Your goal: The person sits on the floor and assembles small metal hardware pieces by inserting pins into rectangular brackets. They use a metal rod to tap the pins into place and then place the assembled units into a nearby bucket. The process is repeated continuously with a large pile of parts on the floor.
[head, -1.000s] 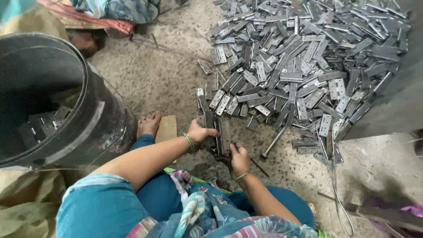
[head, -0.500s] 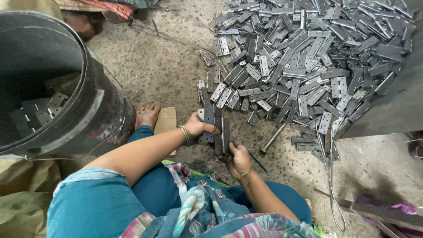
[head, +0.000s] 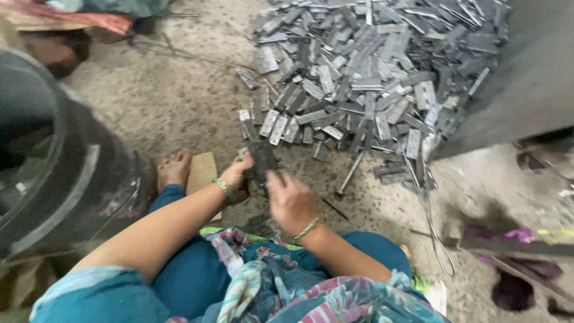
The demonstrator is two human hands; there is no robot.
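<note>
- The left hand [head: 237,175] and the right hand [head: 291,200] both close around a small stack of dark grey flat metal hinge plates [head: 263,162], which stands upright on the floor between them.
- Each wrist carries a thin green bangle.
- Just behind the stack lies a big heap of grey metal hinge plates [head: 371,72] on the speckled concrete floor [head: 173,101].
- A bare foot [head: 174,169] rests near a large dark metal drum [head: 66,173].
</note>
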